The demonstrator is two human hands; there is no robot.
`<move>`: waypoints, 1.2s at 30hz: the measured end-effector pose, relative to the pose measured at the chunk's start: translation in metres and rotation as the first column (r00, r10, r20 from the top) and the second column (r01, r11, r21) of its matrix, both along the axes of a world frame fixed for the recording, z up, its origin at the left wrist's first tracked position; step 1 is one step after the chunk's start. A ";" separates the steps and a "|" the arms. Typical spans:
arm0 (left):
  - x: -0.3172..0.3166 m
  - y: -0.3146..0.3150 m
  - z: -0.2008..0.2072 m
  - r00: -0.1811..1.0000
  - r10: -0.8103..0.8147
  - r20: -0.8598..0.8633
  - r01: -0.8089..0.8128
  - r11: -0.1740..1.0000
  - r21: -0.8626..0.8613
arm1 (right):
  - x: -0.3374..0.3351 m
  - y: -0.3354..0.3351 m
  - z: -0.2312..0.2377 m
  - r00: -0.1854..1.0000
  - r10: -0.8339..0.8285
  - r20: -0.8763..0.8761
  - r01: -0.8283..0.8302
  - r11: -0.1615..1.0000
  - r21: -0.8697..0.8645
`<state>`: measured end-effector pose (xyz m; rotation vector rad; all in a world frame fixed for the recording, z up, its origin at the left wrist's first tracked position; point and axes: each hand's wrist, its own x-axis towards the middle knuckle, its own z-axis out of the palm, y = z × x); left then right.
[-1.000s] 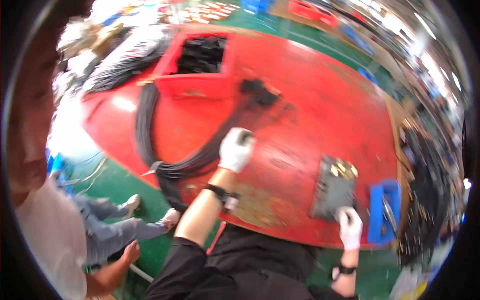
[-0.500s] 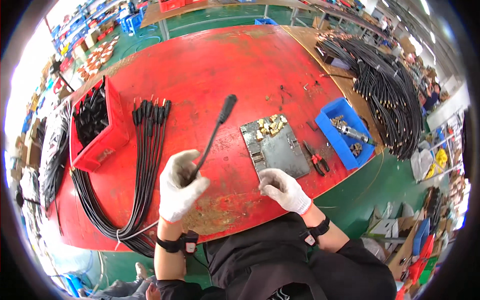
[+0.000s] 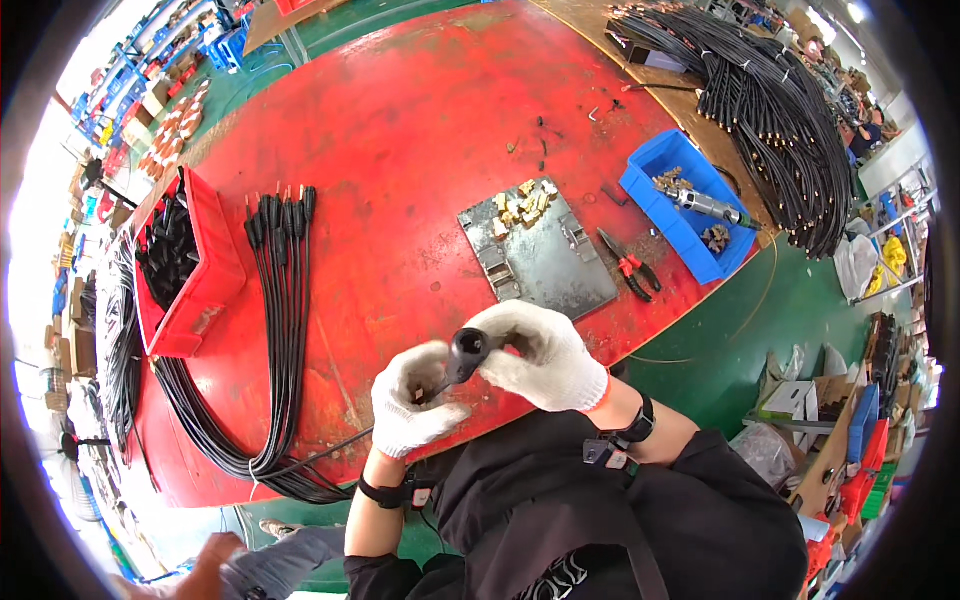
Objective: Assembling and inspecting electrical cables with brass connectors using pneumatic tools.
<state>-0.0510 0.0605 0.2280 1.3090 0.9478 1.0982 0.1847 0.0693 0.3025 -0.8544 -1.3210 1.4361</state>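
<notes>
In white gloves, both my hands meet over the near edge of the red table. My left hand (image 3: 408, 405) is closed round a black cable, whose length runs off to the left behind the wrist. The cable's thick black sleeve (image 3: 467, 352) tilts up between the hands and shows a round open mouth. My right hand (image 3: 550, 360) pinches that sleeve from the right with thumb and fingers. Just beyond the right hand lies a dark metal plate (image 3: 555, 270) with clamp-like blocks and a pile of brass-coloured pieces (image 3: 525, 203) at its far side.
Red-handled pliers (image 3: 632, 268) lie right of the plate. A blue bin (image 3: 655, 150) holds a metal tool (image 3: 710, 206) and small parts. At left stand a red bin (image 3: 215, 290) of black sleeves and a tied cable bundle (image 3: 285, 330). More cables (image 3: 770, 130) pile up far right.
My right hand has come left and taken hold of the sleeve. My left hand has brought the cable end down and nearer, its mouth now tipped up. The view has shifted somewhat.
</notes>
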 end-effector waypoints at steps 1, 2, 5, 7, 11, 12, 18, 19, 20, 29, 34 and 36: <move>0.004 0.003 0.003 0.996 -0.027 0.084 0.027 1.000 0.003 | 0.001 0.001 -0.006 0.995 -0.019 0.102 0.010 0.996 0.089; 0.008 0.005 0.010 0.996 -0.028 0.085 0.028 1.000 -0.001 | 0.006 0.002 -0.008 0.994 -0.020 0.103 0.012 0.996 0.085; 0.016 0.010 0.030 0.986 -0.145 0.080 0.146 0.989 -0.005 | 0.021 0.001 -0.001 0.897 0.022 0.441 -0.139 0.962 0.233; 0.016 0.011 0.033 0.987 -0.161 -0.022 0.161 0.987 0.000 | 0.027 -0.003 -0.002 0.944 0.025 0.330 -0.074 0.988 0.136; 0.019 0.010 0.018 0.965 -0.199 -0.168 0.206 0.978 0.026 | 0.031 -0.006 -0.004 0.989 0.033 0.144 -0.024 0.998 -0.065; 0.023 0.010 0.017 0.964 -0.208 -0.165 0.214 0.977 0.020 | 0.029 -0.006 -0.008 0.989 0.036 0.142 -0.031 0.999 -0.036; 0.031 0.009 0.024 0.971 -0.144 -0.190 0.165 0.981 0.101 | 0.022 -0.009 -0.014 0.949 0.025 0.313 -0.030 0.999 0.011; 0.030 0.012 0.026 0.963 -0.151 -0.224 0.190 0.968 0.165 | 0.022 -0.009 -0.010 0.927 -0.076 0.368 0.052 0.996 0.073; 0.028 0.013 0.028 0.963 -0.147 -0.225 0.185 0.970 0.157 | 0.028 -0.010 -0.011 0.882 -0.069 0.467 0.057 0.998 0.040; 0.042 0.011 0.037 0.845 -0.287 -0.451 0.363 0.927 0.091 | 0.042 -0.007 -0.006 0.910 0.102 0.401 -0.098 0.995 -0.029; 0.039 0.015 0.041 0.809 -0.377 -0.451 0.415 0.910 -0.018 | 0.075 -0.014 -0.026 0.962 -0.245 0.119 0.258 0.960 -0.110; 0.041 0.013 0.035 0.839 -0.378 -0.392 0.403 0.915 -0.020 | 0.083 -0.012 -0.038 0.938 -0.342 -0.061 0.342 0.940 0.004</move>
